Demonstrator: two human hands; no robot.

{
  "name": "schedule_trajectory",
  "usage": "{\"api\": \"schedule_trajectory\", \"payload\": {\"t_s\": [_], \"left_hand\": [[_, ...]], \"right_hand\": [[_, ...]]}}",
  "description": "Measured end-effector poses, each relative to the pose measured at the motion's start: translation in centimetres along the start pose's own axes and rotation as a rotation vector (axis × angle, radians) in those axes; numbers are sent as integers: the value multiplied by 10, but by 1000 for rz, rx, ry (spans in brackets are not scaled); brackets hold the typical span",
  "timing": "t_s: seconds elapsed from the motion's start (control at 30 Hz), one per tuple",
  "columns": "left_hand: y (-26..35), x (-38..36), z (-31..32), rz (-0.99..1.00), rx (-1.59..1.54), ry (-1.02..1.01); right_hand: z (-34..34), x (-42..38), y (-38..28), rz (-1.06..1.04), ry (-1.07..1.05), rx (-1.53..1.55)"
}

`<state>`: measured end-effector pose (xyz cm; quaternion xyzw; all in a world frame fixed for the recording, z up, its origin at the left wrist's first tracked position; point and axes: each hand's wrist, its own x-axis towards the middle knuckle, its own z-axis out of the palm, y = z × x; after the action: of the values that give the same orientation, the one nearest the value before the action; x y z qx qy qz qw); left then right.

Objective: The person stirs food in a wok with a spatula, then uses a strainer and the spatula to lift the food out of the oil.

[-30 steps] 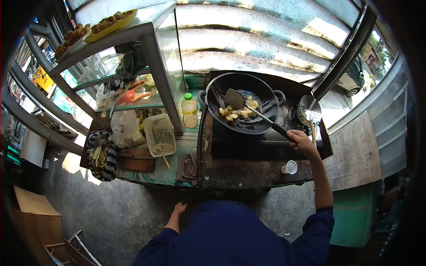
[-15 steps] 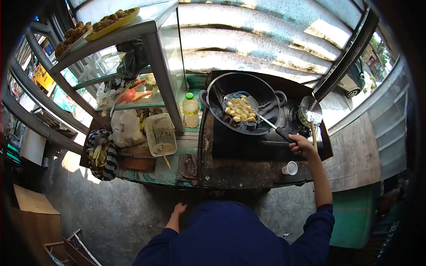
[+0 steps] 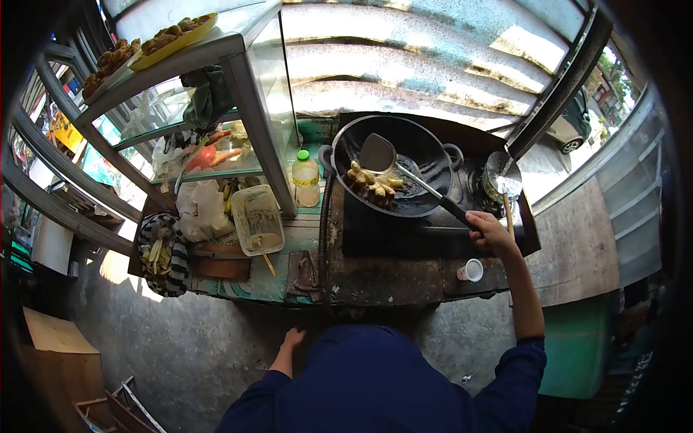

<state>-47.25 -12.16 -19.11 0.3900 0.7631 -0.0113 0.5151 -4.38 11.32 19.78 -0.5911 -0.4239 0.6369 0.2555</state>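
Observation:
My right hand [image 3: 491,232] is closed around the black handle of a metal spatula [image 3: 422,182], to the right of a large dark wok [image 3: 440,141]. The spatula's broad blade is raised and tilted over the middle of the wok. Yellowish pieces of food [image 3: 375,184] lie bunched in oil just below the blade, toward the wok's near left. My left hand [image 3: 292,337] hangs low by my body, in front of the counter edge; it appears to hold nothing, but its fingers are too small to make out.
Left of the wok stand a green-capped bottle [image 3: 305,177] and a plastic tub [image 3: 258,220] with a stick in it. A glass display case [image 3: 249,94] rises behind them. At right are a strainer [image 3: 502,177] and a small cup [image 3: 471,270] near the counter edge.
The spatula blade has swung from the food's right side up and left over it, turning broadside. The food has shifted down and left in the wok. My left hand has hardly moved.

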Motion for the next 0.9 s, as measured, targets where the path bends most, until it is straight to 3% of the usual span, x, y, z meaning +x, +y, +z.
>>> {"api": "schedule_trajectory", "payload": {"t_s": [0.23,0.3,0.43,0.47,0.57,0.6,0.67,0.83,0.9], "left_hand": [[-3,7,-2,3,26,-9],[-2,5,-2,-2,28,-5],[-7,3,0,-10,5,2],[-9,3,0,-1,-4,10],[-11,5,0,-51,7,-75],[-11,3,0,-51,8,-76],[-9,-1,1,-51,8,-34],[2,-6,-5,-19,0,-5],[4,-7,-4,-2,-9,-4]], "right_hand": [[-12,14,6,-159,180,-210],[-22,26,12,-258,338,-281],[-33,44,27,-142,428,-242],[-31,47,30,-144,425,-243],[-23,54,35,222,241,194],[-21,56,36,222,241,195],[-20,60,38,363,-90,441],[-5,42,18,338,-216,435],[4,31,8,247,-69,243]]}}
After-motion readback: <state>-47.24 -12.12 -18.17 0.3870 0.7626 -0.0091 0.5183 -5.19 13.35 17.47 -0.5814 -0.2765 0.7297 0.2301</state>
